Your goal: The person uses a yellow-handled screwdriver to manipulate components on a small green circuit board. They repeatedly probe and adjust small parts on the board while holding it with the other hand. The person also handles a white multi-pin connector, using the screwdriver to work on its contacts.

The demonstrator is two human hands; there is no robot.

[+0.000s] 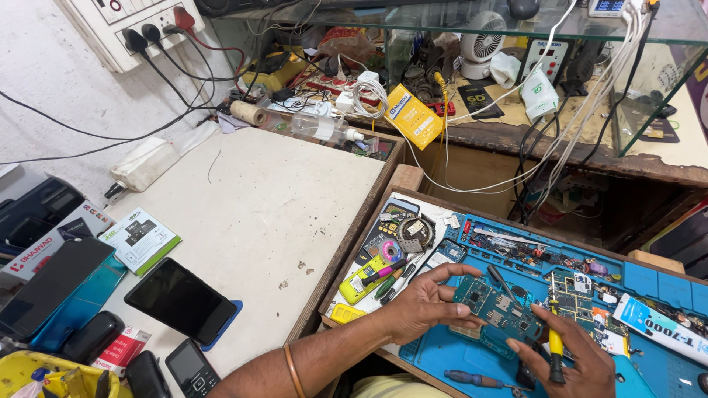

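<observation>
While our left hand (426, 301) pinches the green circuit board (498, 307) over the blue mat (442, 354), our right hand (571, 357) at 3 o'clock grips yellow-handled tweezers (554, 339), fingers curled tight around them.

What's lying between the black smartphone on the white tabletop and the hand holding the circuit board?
In the head view, between the black smartphone and the left hand lie bare white tabletop, the tray's wooden edge, and a small yellow phone.
</observation>
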